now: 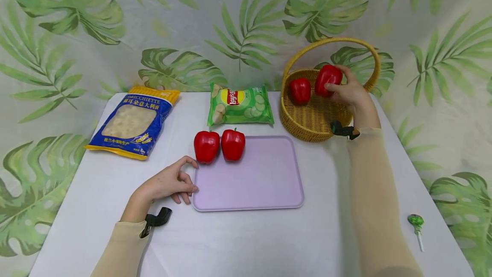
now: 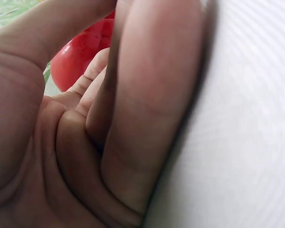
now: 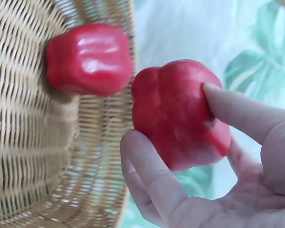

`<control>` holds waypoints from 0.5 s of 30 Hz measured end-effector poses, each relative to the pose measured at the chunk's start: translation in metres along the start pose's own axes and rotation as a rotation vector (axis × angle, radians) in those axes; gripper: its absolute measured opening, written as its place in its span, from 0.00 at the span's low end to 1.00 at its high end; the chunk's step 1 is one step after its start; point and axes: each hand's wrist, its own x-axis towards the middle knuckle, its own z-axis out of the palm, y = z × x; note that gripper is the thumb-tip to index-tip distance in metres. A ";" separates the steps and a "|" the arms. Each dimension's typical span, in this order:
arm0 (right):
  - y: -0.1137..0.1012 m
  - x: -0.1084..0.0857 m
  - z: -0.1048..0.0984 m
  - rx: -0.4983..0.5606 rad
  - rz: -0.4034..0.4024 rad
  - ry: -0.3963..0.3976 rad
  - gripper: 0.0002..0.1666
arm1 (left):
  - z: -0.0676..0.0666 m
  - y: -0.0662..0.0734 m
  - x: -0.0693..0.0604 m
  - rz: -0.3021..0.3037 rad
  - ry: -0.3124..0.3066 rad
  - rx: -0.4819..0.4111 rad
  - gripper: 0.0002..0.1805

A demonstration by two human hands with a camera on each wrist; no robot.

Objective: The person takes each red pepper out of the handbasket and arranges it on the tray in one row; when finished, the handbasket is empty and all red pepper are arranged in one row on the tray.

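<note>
My right hand (image 1: 347,91) grips a red bell pepper (image 1: 328,80) between thumb and fingers, held over the back of the yellow wicker basket (image 1: 303,124). Another red bell pepper (image 1: 300,91) lies inside that basket, to the left of the held one; both peppers show in the right wrist view. My left hand (image 1: 169,183) holds the left rim of a lilac tray (image 1: 265,178) with bent fingers and thumb. Two red bell peppers (image 1: 206,146) (image 1: 232,145) stand side by side at the tray's back left corner. In the left wrist view, my curled fingers hide most of one red pepper (image 2: 76,59).
A green bag of Lay's chips (image 1: 246,105) lies behind the tray. To the left is a blue and yellow orecchiette pasta bag (image 1: 132,121). A green-wrapped lollipop (image 1: 416,221) lies near the table's right edge. The basket's tall handle (image 1: 331,41) arches above it.
</note>
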 end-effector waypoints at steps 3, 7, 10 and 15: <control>-0.004 -0.013 0.003 0.001 -0.039 0.012 0.50 | 0.000 0.000 0.000 -0.005 0.001 0.002 0.36; -0.010 -0.032 0.010 0.029 -0.097 0.030 0.49 | 0.000 0.000 0.000 -0.005 -0.001 0.005 0.36; -0.013 -0.047 0.017 0.070 -0.159 0.034 0.48 | -0.001 -0.001 0.001 -0.001 0.000 0.004 0.37; -0.012 -0.069 0.033 0.091 -0.262 0.020 0.46 | 0.000 -0.001 0.000 0.003 -0.004 0.008 0.37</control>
